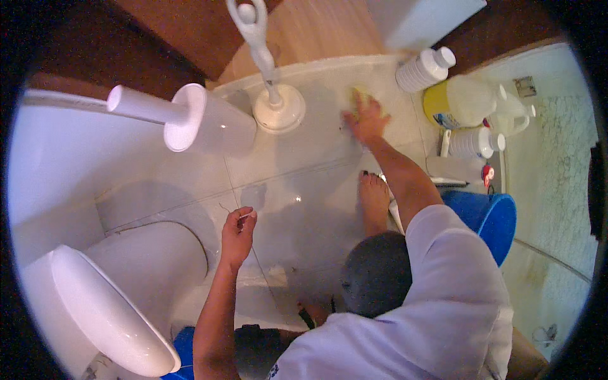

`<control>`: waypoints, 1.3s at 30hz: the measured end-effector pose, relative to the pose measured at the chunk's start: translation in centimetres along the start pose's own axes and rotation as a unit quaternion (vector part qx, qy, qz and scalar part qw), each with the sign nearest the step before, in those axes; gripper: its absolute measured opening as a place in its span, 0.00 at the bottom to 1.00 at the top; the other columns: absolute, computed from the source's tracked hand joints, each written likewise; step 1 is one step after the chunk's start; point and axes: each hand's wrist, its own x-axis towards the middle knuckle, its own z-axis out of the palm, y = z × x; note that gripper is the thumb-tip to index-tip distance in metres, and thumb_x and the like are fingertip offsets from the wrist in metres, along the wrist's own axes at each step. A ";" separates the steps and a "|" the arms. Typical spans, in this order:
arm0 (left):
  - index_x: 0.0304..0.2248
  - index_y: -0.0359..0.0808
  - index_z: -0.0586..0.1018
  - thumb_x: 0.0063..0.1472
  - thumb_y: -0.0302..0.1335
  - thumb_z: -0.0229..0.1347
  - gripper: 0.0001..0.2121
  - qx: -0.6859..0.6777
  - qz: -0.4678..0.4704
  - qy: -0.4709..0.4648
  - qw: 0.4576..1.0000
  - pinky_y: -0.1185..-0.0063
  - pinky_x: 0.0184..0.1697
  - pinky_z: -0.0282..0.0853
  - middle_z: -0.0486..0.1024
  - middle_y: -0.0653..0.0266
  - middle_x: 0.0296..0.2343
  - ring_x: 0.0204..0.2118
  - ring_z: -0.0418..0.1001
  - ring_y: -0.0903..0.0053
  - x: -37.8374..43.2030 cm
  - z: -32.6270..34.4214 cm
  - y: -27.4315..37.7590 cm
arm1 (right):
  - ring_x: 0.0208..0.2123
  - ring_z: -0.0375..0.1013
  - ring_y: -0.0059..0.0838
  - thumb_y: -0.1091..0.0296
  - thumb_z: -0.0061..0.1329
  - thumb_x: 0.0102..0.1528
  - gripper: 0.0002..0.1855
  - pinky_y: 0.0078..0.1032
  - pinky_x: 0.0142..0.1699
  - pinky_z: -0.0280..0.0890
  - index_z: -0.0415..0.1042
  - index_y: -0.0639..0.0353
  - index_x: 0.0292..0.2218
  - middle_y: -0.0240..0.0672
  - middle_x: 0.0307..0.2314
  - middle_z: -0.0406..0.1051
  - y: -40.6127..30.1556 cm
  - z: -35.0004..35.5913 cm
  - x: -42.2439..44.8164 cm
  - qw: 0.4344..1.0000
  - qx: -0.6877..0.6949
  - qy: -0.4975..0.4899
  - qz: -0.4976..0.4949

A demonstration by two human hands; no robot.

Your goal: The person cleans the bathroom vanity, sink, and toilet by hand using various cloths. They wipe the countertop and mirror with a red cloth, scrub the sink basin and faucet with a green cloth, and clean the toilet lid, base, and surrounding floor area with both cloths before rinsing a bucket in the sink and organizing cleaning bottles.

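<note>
My left hand [239,237] is raised above the tiled floor [313,156], its fingertips pinched on a small, thin white item with a fine strand sticking out; what it is I cannot tell. My right arm reaches forward, and my right hand [368,118] lies spread and palm down on a yellow cloth or sponge [361,90], pressed to the floor and blurred. Much of the yellow thing is hidden under the fingers. Left of that hand stands the round base of a white figure-shaped stand [279,108]. My bare foot [374,199] is just below the right hand.
A white toilet brush holder [213,123] stands at upper left, a toilet bowl [114,313] at lower left. Along the right are a white ribbed bottle [420,73], a jug of yellow liquid [458,102], more bottles and a blue bucket [498,228]. A raised sill [327,64] borders the floor ahead.
</note>
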 end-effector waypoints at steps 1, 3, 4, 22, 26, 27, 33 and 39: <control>0.39 0.33 0.72 0.56 0.32 0.54 0.14 0.008 -0.006 -0.015 1.000 0.84 0.35 0.63 0.72 0.66 0.30 0.32 0.67 0.84 -0.6 0.3 -0.2 | 0.56 0.47 0.43 0.43 0.40 0.50 0.34 0.64 0.48 0.43 0.50 0.38 0.56 0.44 0.54 0.47 -1.8 0.6 -1.6 0.997 -0.028 -0.025 -0.069; 0.38 0.33 0.72 0.56 0.32 0.54 0.13 -0.016 -0.028 -0.013 0.999 0.85 0.33 0.63 0.71 0.67 0.28 0.29 0.66 0.85 -1.6 0.6 -0.8 | 0.53 0.51 0.42 0.54 0.38 0.52 0.27 0.60 0.48 0.45 0.55 0.40 0.54 0.42 0.52 0.52 -4.8 2.0 -6.4 0.974 -0.039 -0.007 -0.224; 0.38 0.33 0.72 0.57 0.31 0.53 0.12 -0.041 -0.055 -0.010 0.998 0.86 0.31 0.62 0.71 0.68 0.27 0.27 0.65 0.86 -2.2 0.5 -1.4 | 0.53 0.52 0.42 0.56 0.37 0.52 0.24 0.60 0.47 0.46 0.58 0.39 0.52 0.39 0.50 0.54 -6.4 1.3 -9.3 0.948 0.030 -0.084 -0.305; 0.39 0.31 0.71 0.59 0.33 0.50 0.14 -0.058 -0.070 -0.151 0.984 0.83 0.41 0.62 0.71 0.66 0.32 0.35 0.67 0.83 -9.5 0.9 -4.7 | 0.38 0.69 0.37 0.62 0.42 0.50 0.18 0.27 0.44 0.63 0.70 0.55 0.43 0.43 0.37 0.69 9.7 -10.5 -0.2 0.987 0.150 -0.045 -0.043; 0.40 0.32 0.71 0.58 0.33 0.51 0.14 -0.009 -0.002 -0.177 0.984 0.82 0.40 0.63 0.71 0.64 0.33 0.36 0.67 0.81 -9.3 1.7 -2.8 | 0.48 0.60 0.44 0.56 0.45 0.45 0.33 0.38 0.50 0.55 0.56 0.47 0.53 0.49 0.46 0.60 15.6 -2.2 -4.3 0.991 -0.067 -0.079 0.085; 0.40 0.33 0.71 0.58 0.34 0.51 0.14 -0.012 0.024 -0.159 0.987 0.81 0.39 0.64 0.72 0.63 0.34 0.36 0.68 0.79 -9.6 1.8 -2.7 | 0.51 0.56 0.46 0.56 0.46 0.44 0.38 0.42 0.52 0.52 0.50 0.45 0.56 0.51 0.49 0.56 13.7 -1.2 -6.3 0.993 -0.080 -0.039 0.073; 0.41 0.34 0.71 0.57 0.37 0.51 0.17 0.054 0.108 -0.180 0.976 0.76 0.36 0.66 0.71 0.57 0.36 0.37 0.70 0.69 -9.6 2.2 -1.5 | 0.50 0.56 0.50 0.57 0.47 0.45 0.42 0.48 0.48 0.55 0.43 0.46 0.58 0.52 0.49 0.55 7.1 1.6 -11.9 0.969 -0.165 -0.146 -0.111; 0.42 0.33 0.70 0.56 0.40 0.51 0.20 0.092 0.178 -0.132 0.971 0.73 0.36 0.67 0.70 0.53 0.39 0.39 0.70 0.63 -9.7 2.7 -1.9 | 0.46 0.60 0.48 0.69 0.49 0.44 0.36 0.34 0.51 0.56 0.55 0.43 0.55 0.51 0.42 0.59 -3.0 -0.1 -16.8 0.901 0.153 -0.321 -0.250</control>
